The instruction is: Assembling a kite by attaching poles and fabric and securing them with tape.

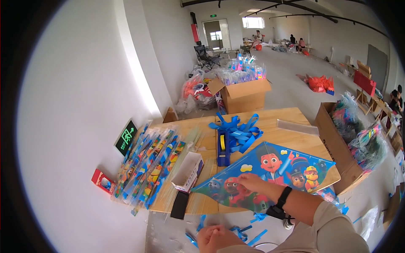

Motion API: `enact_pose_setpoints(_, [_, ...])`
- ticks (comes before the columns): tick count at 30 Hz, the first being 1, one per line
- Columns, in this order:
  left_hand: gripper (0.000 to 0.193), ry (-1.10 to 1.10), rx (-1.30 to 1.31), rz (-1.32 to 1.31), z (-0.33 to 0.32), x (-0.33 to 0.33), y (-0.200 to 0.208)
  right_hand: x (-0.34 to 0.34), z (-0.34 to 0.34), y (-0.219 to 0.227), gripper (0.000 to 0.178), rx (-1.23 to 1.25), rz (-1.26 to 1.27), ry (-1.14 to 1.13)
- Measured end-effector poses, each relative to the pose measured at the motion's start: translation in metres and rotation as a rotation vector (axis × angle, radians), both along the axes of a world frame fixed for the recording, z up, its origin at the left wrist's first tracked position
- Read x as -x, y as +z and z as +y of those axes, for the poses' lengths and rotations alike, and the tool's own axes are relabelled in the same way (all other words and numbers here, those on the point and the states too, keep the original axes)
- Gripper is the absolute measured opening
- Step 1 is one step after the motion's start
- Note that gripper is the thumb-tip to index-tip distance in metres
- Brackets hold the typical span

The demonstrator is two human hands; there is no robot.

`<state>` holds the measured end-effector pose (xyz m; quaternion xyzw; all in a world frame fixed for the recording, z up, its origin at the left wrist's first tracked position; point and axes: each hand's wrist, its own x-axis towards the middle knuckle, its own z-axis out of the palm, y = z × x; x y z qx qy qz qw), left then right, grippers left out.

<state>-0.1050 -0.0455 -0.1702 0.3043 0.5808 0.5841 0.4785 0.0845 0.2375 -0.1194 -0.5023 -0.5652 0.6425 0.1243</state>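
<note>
A blue triangular kite printed with cartoon characters lies spread across the right part of the wooden table, its left tip near a long open box. My right hand, a black band on its wrist, rests over the kite's left half with the fingers curled together; whatever they pinch is too small to make out. Below the table's front edge, my left hand is closed, and anything inside its fingers is hidden. Blue ribbon strips are heaped behind the kite, beside a blue tape dispenser with yellow tape.
Rolled kites in clear sleeves cover the table's left side. A black phone lies at the front edge. Cartons of wrapped goods stand behind and to the right. Blue scraps litter the floor. Other people sit far off.
</note>
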Motion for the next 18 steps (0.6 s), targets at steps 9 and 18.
enact_pose_setpoints(9, [0.047, -0.043, 0.057, -0.140, -0.028, -0.010, 0.041, 0.081, 0.083, -0.054, 0.035, 0.180, 0.252, -0.373])
enact_pose_setpoints(18, [0.048, -0.093, 0.115, -0.173, -0.031, -0.010, 0.036, 0.099, 0.119, -0.086, 0.023, 0.046, 0.247, -0.556])
